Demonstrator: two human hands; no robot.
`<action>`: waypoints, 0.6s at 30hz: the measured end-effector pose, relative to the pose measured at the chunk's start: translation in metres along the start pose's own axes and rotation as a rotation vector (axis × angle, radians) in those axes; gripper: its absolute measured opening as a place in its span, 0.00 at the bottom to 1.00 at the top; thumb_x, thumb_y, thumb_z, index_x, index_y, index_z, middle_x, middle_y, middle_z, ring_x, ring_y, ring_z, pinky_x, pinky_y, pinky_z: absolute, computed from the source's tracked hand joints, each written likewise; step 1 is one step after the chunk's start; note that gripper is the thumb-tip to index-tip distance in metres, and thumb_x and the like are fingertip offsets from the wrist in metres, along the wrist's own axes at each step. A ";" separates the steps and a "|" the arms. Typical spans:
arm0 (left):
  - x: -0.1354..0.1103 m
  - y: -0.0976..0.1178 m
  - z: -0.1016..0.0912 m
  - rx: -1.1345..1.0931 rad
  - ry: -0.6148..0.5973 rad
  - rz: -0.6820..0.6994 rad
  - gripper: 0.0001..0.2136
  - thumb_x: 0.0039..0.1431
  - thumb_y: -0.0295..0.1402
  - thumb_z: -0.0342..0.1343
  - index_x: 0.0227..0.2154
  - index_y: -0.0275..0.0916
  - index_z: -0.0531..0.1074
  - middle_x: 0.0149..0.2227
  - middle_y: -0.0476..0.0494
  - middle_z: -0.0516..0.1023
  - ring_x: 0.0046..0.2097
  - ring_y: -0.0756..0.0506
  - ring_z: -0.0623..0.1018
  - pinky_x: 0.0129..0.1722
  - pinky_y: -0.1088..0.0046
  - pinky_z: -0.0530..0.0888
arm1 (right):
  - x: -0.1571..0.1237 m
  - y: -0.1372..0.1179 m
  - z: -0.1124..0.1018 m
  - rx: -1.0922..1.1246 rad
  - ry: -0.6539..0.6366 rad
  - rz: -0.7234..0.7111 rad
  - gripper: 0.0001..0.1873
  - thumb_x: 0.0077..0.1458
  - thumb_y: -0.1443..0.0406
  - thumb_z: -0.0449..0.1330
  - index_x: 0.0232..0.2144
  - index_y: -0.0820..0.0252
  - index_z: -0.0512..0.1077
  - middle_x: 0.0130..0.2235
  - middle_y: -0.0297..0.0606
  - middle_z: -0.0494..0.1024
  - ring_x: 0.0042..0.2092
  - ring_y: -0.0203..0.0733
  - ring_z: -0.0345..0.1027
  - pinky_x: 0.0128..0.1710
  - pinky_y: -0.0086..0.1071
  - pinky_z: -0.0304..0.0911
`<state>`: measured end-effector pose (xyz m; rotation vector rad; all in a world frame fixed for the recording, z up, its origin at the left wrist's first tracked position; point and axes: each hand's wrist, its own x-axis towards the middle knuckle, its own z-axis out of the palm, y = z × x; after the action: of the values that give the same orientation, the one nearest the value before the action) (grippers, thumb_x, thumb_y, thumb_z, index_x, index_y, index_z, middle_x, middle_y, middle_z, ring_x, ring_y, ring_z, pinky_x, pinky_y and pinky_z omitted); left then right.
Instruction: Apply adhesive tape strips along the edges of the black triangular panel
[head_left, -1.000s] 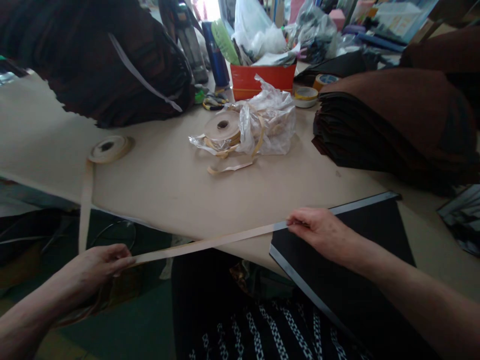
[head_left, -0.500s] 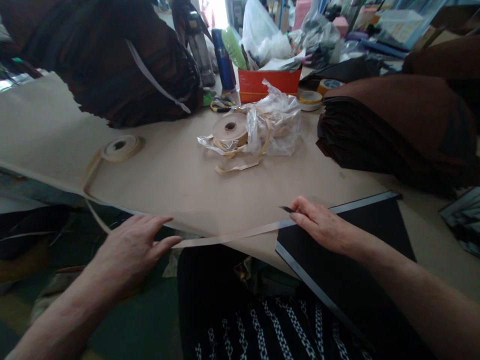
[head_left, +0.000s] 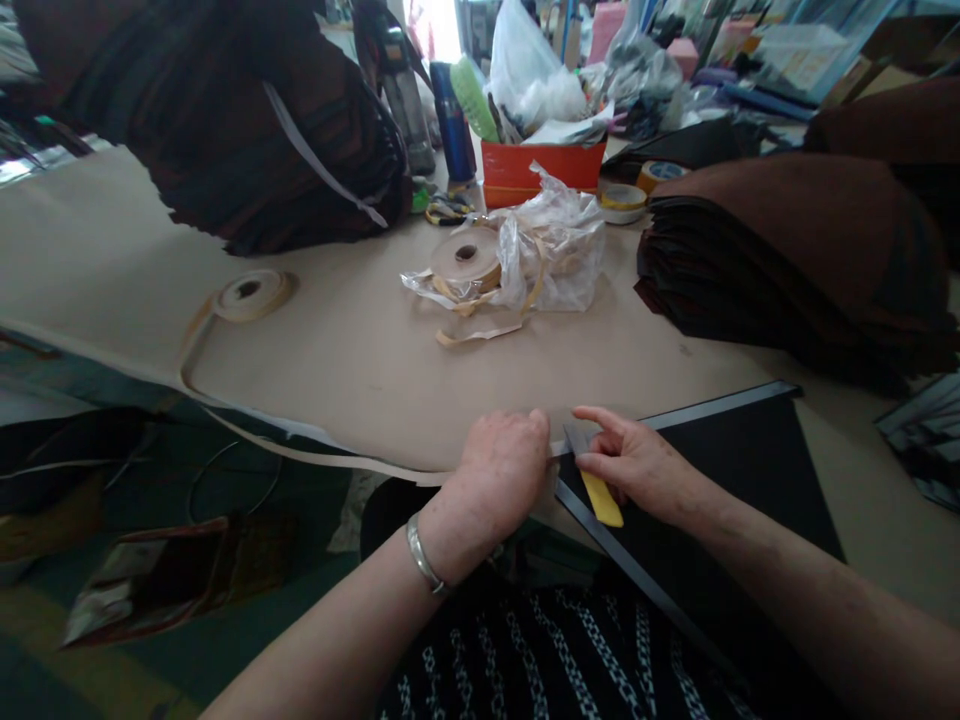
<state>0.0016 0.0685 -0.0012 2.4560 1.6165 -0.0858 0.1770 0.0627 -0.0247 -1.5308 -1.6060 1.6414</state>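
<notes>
My left hand (head_left: 504, 462) is closed on a pale tape strip (head_left: 337, 460) at the table's front edge. The strip runs left along the edge and back to its roll (head_left: 253, 296). Close beside it, my right hand (head_left: 634, 460) grips a yellow-handled knife (head_left: 600, 498), its grey blade pointing up at the strip near the corner of a black sheet (head_left: 720, 500). Grey bands line two edges of this sheet, which lies partly on the table and partly over my lap. The left fingertips are hidden behind the hand.
A second tape roll (head_left: 466, 256) lies partly in a clear plastic bag (head_left: 566, 255). Behind it stand a red box (head_left: 544, 172) and a blue bottle (head_left: 453, 125). Dark fabric stacks rise at left (head_left: 247, 130) and right (head_left: 780, 250).
My left hand has moved right along the strip, up to my right hand. The knife has turned in my right hand, so its yellow handle now shows.
</notes>
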 end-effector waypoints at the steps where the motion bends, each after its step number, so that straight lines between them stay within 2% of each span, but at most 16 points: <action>1: 0.001 0.000 -0.002 0.000 -0.017 -0.001 0.03 0.57 0.25 0.53 0.34 0.35 0.71 0.27 0.42 0.73 0.31 0.40 0.74 0.29 0.68 0.69 | 0.000 0.000 0.003 -0.041 0.016 -0.007 0.30 0.50 0.66 0.56 0.57 0.61 0.58 0.21 0.25 0.65 0.19 0.30 0.57 0.20 0.26 0.55; 5: 0.008 0.003 -0.009 -0.005 -0.102 0.003 0.05 0.58 0.29 0.54 0.29 0.36 0.74 0.25 0.41 0.74 0.29 0.41 0.75 0.27 0.70 0.68 | 0.000 0.000 0.008 -0.259 0.071 -0.101 0.24 0.51 0.67 0.55 0.52 0.61 0.64 0.21 0.28 0.67 0.21 0.32 0.59 0.22 0.27 0.55; 9: 0.014 0.002 -0.014 -0.010 -0.169 0.002 0.07 0.58 0.30 0.55 0.27 0.35 0.76 0.25 0.39 0.75 0.30 0.41 0.76 0.28 0.70 0.68 | 0.000 0.002 0.009 -0.371 0.104 -0.161 0.22 0.51 0.67 0.54 0.50 0.62 0.66 0.21 0.30 0.70 0.22 0.33 0.60 0.24 0.28 0.55; 15: 0.016 0.002 -0.013 -0.054 -0.177 0.013 0.06 0.57 0.27 0.56 0.27 0.34 0.77 0.25 0.38 0.76 0.29 0.41 0.75 0.26 0.71 0.65 | 0.001 0.000 0.014 -0.521 0.113 -0.188 0.19 0.50 0.69 0.53 0.47 0.60 0.67 0.24 0.32 0.72 0.26 0.35 0.63 0.27 0.29 0.53; 18: 0.011 0.006 -0.012 -0.133 -0.158 0.055 0.06 0.56 0.25 0.54 0.28 0.36 0.76 0.24 0.43 0.75 0.26 0.46 0.73 0.23 0.74 0.61 | 0.002 0.000 0.019 -0.561 0.133 -0.198 0.17 0.51 0.69 0.53 0.45 0.60 0.68 0.29 0.36 0.74 0.31 0.38 0.66 0.30 0.30 0.55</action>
<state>0.0103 0.0786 0.0100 2.3282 1.4400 -0.1547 0.1597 0.0560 -0.0300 -1.6153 -2.1770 1.0053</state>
